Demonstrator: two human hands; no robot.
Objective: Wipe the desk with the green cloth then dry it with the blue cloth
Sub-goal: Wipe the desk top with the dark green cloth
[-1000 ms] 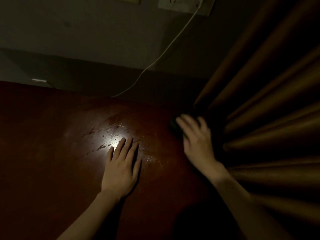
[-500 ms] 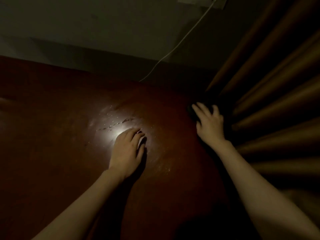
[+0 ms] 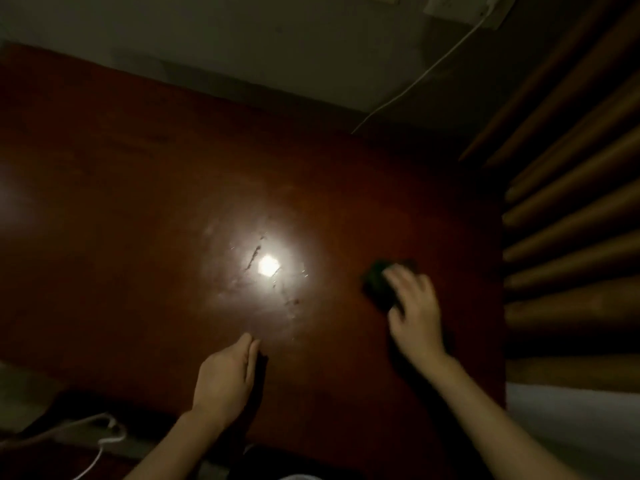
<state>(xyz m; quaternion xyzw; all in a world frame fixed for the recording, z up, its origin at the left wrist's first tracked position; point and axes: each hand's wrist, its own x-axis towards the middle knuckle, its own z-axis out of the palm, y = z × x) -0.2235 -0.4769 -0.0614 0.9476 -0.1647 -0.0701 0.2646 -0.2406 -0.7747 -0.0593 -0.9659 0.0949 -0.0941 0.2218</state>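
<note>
The dark reddish-brown desk [image 3: 138,202] fills most of the view, with a bright light reflection and faint streaks near its middle. A small dark green cloth [image 3: 377,282] lies folded on the desk toward the right side. My right hand [image 3: 414,306] presses flat on it, fingers covering its near right part. My left hand [image 3: 225,372] rests edge-on near the desk's front, fingers together, holding nothing. No blue cloth is in view.
Brown pleated curtains [image 3: 571,220] hang along the desk's right edge. A white cable [image 3: 415,77] runs down the back wall to the desk. Another white cable [image 3: 69,431] lies below the desk's front left edge.
My right hand has slid the green cloth back from the far right corner toward me. My left hand pulled back toward the front edge and turned on its side. The view has widened.
</note>
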